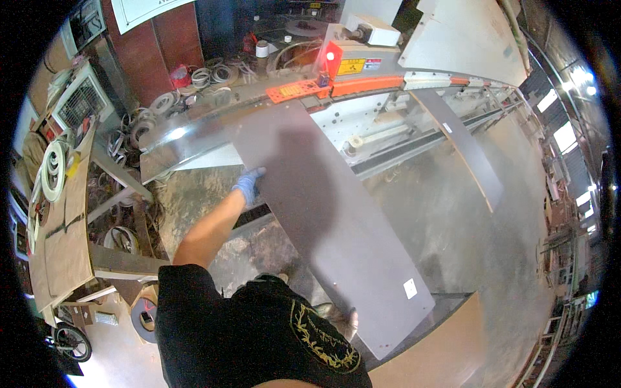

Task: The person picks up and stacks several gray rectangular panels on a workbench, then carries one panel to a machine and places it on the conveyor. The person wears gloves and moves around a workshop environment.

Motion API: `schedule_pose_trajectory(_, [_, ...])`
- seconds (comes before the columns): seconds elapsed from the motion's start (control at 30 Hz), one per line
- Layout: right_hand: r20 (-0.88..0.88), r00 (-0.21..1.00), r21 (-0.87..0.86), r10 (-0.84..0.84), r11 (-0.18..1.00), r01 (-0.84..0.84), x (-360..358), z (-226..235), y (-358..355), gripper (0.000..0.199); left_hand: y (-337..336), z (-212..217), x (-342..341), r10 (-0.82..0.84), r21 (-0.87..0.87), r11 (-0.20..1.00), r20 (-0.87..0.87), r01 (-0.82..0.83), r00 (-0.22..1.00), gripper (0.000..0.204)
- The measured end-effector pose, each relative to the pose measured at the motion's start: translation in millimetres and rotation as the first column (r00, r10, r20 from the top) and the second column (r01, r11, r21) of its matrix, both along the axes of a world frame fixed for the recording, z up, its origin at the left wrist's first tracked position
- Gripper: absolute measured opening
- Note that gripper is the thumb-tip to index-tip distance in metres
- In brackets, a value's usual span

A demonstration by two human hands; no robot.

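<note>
A long grey panel (304, 187) slants from the edge of a long machine at the far side down toward me. A small white label (410, 288) sits near its near right corner. My left hand (248, 184), in a blue glove, grips the panel's left edge, fingertips on top. Low at the near end, my right hand (346, 323) holds the same edge, with a pale thumb showing against it. My black sleeve and the panel hide most of that hand. The panel's far end rests at the machine's infeed, beside an orange plate (291, 91).
Further along the machine (369, 87), a second dark panel (456, 142) sticks out. A brown board (433, 349) lies at the near right. At left stand a wooden table (65, 252) and several rolls of edging strip (165, 102).
</note>
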State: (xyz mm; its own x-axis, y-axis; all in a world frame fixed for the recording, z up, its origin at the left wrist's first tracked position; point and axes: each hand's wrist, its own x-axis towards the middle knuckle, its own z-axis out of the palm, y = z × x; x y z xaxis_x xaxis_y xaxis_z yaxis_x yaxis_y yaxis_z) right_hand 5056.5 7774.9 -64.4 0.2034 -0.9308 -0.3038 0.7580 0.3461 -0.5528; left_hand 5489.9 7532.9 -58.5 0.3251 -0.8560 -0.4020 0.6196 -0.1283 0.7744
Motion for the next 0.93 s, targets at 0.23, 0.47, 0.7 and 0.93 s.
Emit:
schedule_pose_trajectory(0.23, [0.201,0.976,0.346,-0.08,0.938,0.006,91.1,47.1,-36.3,0.035,-88.8,-49.7,48.2,0.28,0.206,0.914,0.299,-0.349,0.912,0.046])
schedule_pose_trajectory(0.47, [0.127,0.987,0.504,-0.099,0.863,0.022,84.4,42.0,-55.6,0.063,-112.3,-37.8,12.6,0.362,0.093,0.919,0.19,-0.384,0.913,0.047])
schedule_pose_trajectory(0.7, [0.12,0.982,0.532,-0.145,0.845,0.06,79.3,35.1,-80.0,0.063,-130.5,-47.2,18.6,0.333,0.136,0.923,0.183,-0.359,0.925,0.045])
schedule_pose_trajectory(0.93, [-0.053,0.974,0.451,-0.222,0.864,0.222,47.8,35.9,-106.4,0.062,-139.0,-24.5,-42.2,0.007,0.115,0.993,-0.116,0.007,0.993,0.052])
